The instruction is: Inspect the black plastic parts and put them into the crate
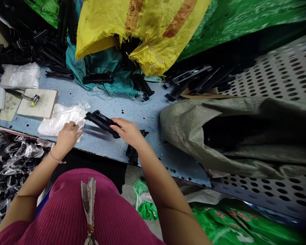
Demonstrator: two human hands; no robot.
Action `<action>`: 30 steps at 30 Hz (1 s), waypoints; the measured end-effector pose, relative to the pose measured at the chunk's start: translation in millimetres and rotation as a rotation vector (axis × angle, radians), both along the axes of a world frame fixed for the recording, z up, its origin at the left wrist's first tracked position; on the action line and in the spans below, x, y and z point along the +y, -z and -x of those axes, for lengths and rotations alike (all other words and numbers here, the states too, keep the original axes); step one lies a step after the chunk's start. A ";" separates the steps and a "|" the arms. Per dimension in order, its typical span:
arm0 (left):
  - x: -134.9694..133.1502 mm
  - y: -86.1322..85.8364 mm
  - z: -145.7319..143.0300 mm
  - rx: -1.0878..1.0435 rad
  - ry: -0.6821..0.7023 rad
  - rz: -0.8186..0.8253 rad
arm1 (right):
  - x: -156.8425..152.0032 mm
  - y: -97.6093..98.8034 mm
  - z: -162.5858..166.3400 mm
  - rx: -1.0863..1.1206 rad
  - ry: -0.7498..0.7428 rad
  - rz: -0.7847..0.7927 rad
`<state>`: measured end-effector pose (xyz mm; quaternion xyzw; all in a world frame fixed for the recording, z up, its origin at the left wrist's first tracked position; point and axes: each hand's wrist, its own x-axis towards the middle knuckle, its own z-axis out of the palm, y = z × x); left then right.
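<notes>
My right hand (129,132) grips a long black plastic part (100,120) and holds it just above the blue table (109,105), its free end pointing left. My left hand (67,134) rests on a stack of clear plastic bags (60,119) at the table's near edge, fingers pinching the top bag. Another black part (132,153) lies at the table edge under my right wrist.
A yellow woven sack (142,30) and teal cloth (104,68) lie at the back among several black parts (193,80). A grey-green sack (219,136) gapes open at the right on a perforated metal sheet (283,71). A small hammer (28,97) lies on a board (38,103).
</notes>
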<state>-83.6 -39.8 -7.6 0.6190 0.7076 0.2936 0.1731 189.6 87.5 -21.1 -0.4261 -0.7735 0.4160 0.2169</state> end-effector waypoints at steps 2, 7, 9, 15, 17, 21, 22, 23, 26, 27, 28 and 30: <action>18.6 15.7 -5.9 -0.028 -0.065 0.019 | -12.6 2.6 11.7 0.127 0.060 0.147; 30.8 24.6 29.1 -0.600 -0.171 0.142 | -44.3 7.3 35.4 0.535 0.134 0.731; 29.3 20.9 35.9 -0.763 -0.196 0.202 | -52.3 3.6 51.5 0.682 0.121 0.898; 25.7 12.2 28.1 -0.818 -0.220 0.095 | -54.7 0.3 114.4 0.992 0.092 1.030; 24.5 10.0 28.1 -0.830 -0.210 0.099 | -52.3 5.1 125.1 1.013 0.115 1.023; 23.2 10.5 32.9 -0.884 -0.204 0.155 | -49.0 13.0 125.9 1.029 0.084 1.017; 23.3 11.7 34.0 -0.893 -0.199 0.164 | -48.4 13.9 124.8 1.028 0.070 1.017; 23.5 13.2 34.9 -0.897 -0.195 0.164 | -48.0 14.5 123.9 1.024 0.063 1.017; 24.7 17.3 37.0 -0.858 -0.193 0.129 | -47.1 15.0 124.1 1.009 0.085 1.005; 24.8 17.8 37.6 -0.834 -0.194 0.117 | -46.9 14.9 124.8 1.004 0.094 1.000; 24.6 17.6 38.3 -0.806 -0.193 0.112 | -46.8 14.9 125.8 1.000 0.095 0.998; 22.6 14.2 39.7 -0.729 -0.172 0.102 | -46.5 15.5 128.5 0.987 0.082 0.998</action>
